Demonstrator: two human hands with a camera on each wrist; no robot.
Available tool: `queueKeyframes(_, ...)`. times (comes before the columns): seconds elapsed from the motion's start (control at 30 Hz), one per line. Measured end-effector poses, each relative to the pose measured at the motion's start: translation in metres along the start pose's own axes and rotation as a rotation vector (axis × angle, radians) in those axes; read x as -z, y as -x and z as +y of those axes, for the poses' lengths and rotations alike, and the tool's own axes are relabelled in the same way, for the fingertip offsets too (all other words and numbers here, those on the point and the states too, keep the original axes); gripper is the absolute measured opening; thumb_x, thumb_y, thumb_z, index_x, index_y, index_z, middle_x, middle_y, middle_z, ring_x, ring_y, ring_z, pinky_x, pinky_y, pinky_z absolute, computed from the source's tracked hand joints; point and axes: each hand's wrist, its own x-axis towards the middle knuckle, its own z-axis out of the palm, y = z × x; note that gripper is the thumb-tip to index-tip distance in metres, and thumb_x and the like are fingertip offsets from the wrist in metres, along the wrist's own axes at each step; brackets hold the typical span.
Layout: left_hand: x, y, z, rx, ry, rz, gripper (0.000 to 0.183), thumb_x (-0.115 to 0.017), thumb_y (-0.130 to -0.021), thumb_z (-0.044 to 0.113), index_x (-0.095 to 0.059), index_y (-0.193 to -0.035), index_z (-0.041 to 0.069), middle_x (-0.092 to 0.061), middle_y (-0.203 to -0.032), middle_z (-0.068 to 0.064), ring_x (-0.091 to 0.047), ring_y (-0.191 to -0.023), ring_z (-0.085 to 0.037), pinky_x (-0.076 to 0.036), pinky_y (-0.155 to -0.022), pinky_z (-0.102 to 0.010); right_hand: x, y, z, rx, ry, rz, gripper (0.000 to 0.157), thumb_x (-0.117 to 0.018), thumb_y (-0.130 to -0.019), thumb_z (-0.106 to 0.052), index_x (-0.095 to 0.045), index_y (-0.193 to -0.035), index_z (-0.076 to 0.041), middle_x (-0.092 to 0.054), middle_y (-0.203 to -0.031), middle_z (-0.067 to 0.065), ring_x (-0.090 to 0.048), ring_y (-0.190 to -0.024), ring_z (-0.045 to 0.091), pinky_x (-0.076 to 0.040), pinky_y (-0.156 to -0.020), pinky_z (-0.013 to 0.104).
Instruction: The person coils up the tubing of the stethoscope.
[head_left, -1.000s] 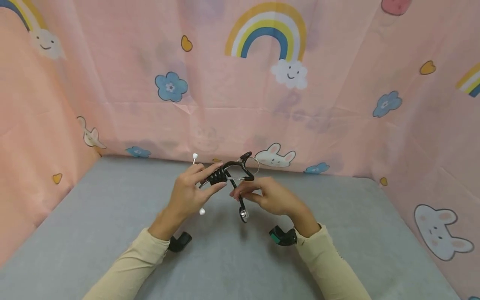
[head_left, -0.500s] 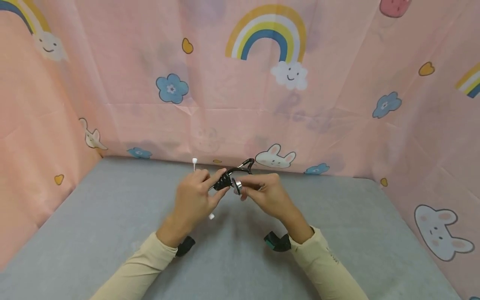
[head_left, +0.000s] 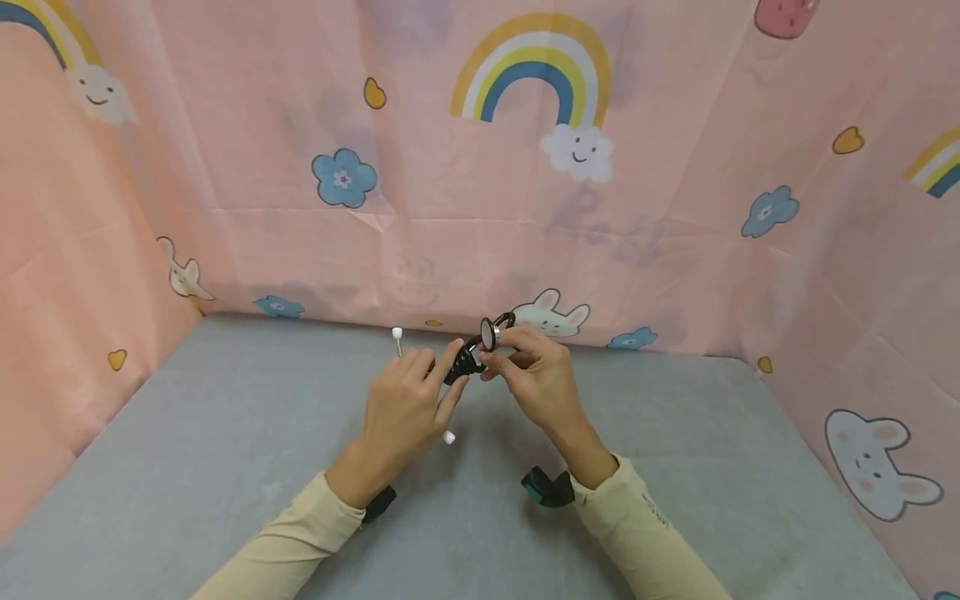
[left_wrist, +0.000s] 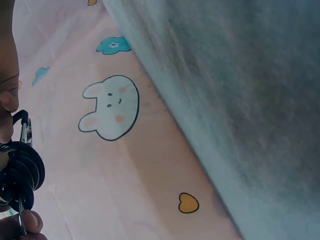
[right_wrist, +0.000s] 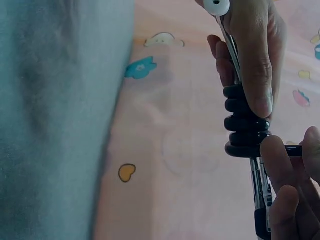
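A stethoscope is held above the table between both hands, its black tubing [head_left: 463,364] wound in several loops around the metal ear tubes. My left hand [head_left: 405,402] grips the wound part and ear tubes between thumb and fingers. White ear tips [head_left: 397,332] stick out on either side of that hand. Near the loose end, my right hand [head_left: 546,379] pinches the black tube, and the round silver chest piece [head_left: 489,334] stands up by its fingertips. The right wrist view shows the stacked coils [right_wrist: 245,122] close up, the right fingers [right_wrist: 280,165] beside the lowest loop.
A grey cloth-covered table [head_left: 247,433] lies under the hands. Pink printed curtains [head_left: 420,167] rise behind it and at both sides. Black wrist devices [head_left: 546,488] hang below the cuffs.
The right hand has brought the chest piece up from hanging low to beside the coil, then a little higher. The left hand has shifted slightly right with the wound stethoscope.
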Motion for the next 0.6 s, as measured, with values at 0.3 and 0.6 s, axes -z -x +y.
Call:
queueKeyframes(0.3, -0.001, 0.001, 0.008, -0.021, 0.014, -0.019, 0.047, -0.064, -0.088, 0.027, -0.065, -0.131, 0.008, -0.059, -0.077, -0.002, -0.052, -0.065, -0.018, -0.042, -0.054, -0.028, 0.001, -0.003, -0.002, -0.073, 0.010, 0.115, 0.020, -0.080, -0.083, -0.011, -0.076, -0.101, -0.004, -0.075, -0.086, 0.015, -0.065, -0.052, 0.009, -0.051, -0.048, 0.028)
queueKeyframes(0.6, -0.001, 0.006, 0.024, 0.100, 0.071, -0.037, 0.051, -0.074, -0.088, 0.027, -0.063, -0.133, 0.005, -0.057, -0.068, 0.001, -0.048, -0.053, -0.013, -0.039, -0.042, -0.025, 0.000, -0.003, -0.001, -0.135, 0.004, 0.256, 0.021, -0.084, -0.078, -0.014, -0.080, -0.096, -0.003, -0.076, -0.084, 0.017, -0.064, -0.059, 0.002, -0.054, -0.057, 0.021)
